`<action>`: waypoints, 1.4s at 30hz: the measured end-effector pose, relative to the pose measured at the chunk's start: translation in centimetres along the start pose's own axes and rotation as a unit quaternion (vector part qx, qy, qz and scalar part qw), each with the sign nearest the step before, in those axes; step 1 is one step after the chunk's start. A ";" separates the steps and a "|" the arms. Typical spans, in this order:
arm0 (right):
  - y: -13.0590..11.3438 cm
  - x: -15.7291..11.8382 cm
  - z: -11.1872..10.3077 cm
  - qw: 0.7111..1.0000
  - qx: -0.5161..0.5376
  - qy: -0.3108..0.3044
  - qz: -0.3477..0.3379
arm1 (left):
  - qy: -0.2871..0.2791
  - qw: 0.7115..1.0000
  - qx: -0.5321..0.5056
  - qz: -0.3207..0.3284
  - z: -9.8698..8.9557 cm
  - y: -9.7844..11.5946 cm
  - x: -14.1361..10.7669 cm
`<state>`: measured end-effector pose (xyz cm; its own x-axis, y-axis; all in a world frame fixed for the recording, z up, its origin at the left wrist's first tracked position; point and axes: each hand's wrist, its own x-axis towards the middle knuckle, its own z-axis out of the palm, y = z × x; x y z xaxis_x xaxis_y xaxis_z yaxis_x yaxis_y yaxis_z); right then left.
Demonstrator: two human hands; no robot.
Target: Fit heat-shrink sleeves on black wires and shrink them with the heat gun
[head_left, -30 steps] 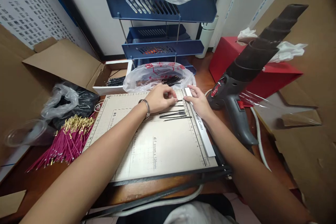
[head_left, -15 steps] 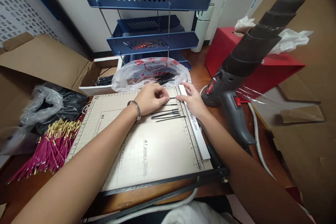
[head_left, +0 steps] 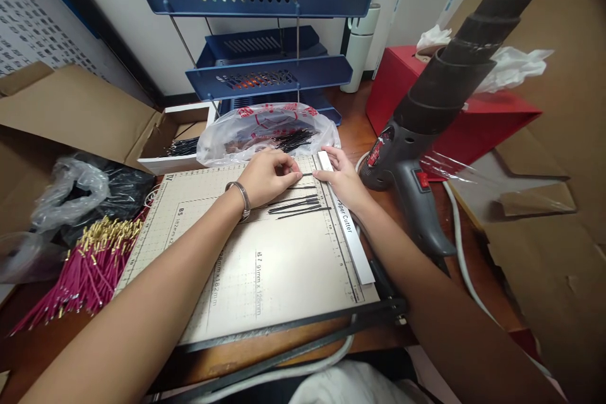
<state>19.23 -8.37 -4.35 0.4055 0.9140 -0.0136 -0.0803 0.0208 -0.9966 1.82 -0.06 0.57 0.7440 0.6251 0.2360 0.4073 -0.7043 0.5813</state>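
A cream paper cutter (head_left: 237, 293) with printed size lines lies in front of me. Near its far edge, my left hand (head_left: 272, 175) pinches a thin black cord (head_left: 307, 174) between thumb and fingertips. My right hand (head_left: 344, 178) straddles the white "Paper Cutter" strip (head_left: 353, 240), fingers curled on its right side. The right thumb reaches over to the left, at the cord's other end; whether it presses the cord is unclear. Several black cord pieces (head_left: 296, 205) lie crosswise on the board below my hands, their right ends close to the strip.
Behind the cutter sits a clear plastic bag (head_left: 227, 139) with more black cords. Blue tiered trays (head_left: 269, 79) stand at the back. Magenta cords with gold tips (head_left: 89, 271) are piled left, beside an open cardboard box (head_left: 80, 107). A heat gun (head_left: 416, 183) and a red box (head_left: 502, 107) occupy the right.
The whole view has shifted slightly to the left. Both hands keep nearly the same place on the cutter, with the black cord still between the left fingertips.
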 end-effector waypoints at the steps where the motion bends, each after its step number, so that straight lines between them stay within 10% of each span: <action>1: 0.0 0.0 0.0 1.000 0.000 -0.001 0.001 | 0.000 1.000 0.000 -0.002 0.0 0.0 0.0; 42: -0.7 -0.7 -0.1 0.999 -0.009 -0.027 0.029 | -0.001 0.998 0.063 0.029 -0.1 0.3 -0.9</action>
<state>19.08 -9.01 -3.65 0.3504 0.9341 -0.0677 -0.0860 -0.0399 -0.9955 1.20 -0.82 0.67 0.7693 0.5812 0.2655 0.4266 -0.7766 0.4636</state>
